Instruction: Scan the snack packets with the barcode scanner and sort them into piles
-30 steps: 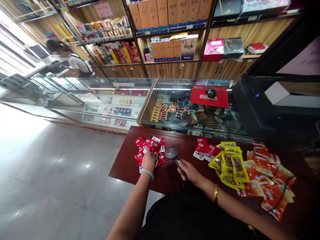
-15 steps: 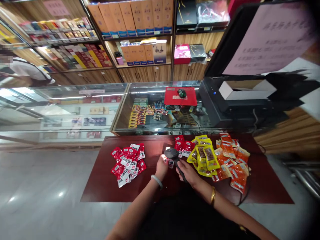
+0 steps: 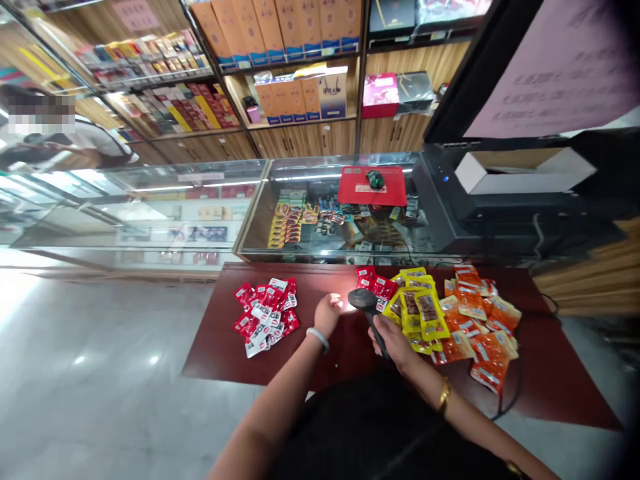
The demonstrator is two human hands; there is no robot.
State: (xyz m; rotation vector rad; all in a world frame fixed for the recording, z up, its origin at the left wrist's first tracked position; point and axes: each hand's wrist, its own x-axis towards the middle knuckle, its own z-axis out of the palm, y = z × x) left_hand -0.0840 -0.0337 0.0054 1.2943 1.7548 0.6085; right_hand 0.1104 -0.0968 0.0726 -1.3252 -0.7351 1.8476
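My right hand [image 3: 393, 339] is wrapped around the handle of a black handheld barcode scanner [image 3: 364, 300], its head tilted toward the left. My left hand [image 3: 329, 315] is just left of the scanner head, fingers loosely apart and lit by its light, with no packet visible in them. Just behind the scanner lie a few red packets [image 3: 384, 288]. Yellow snack packets [image 3: 420, 310] are heaped beside my right hand, and orange packets [image 3: 470, 303] spread farther right. To the left of my left hand is a pile of red and white packets [image 3: 267, 313].
Everything lies on a dark red tabletop [image 3: 210, 347]. Behind it stands a glass display counter [image 3: 320, 253] with a red mouse pad [image 3: 350, 193] and a mouse [image 3: 375, 179]. A black checkout machine [image 3: 445, 213] stands at right, and a cable [image 3: 517, 393] hangs over the front edge. A person [image 3: 95, 143] is at far left.
The red and white packet that was in my left hand under the scanner is gone from it. My hands have drawn apart, and the view has shifted slightly.
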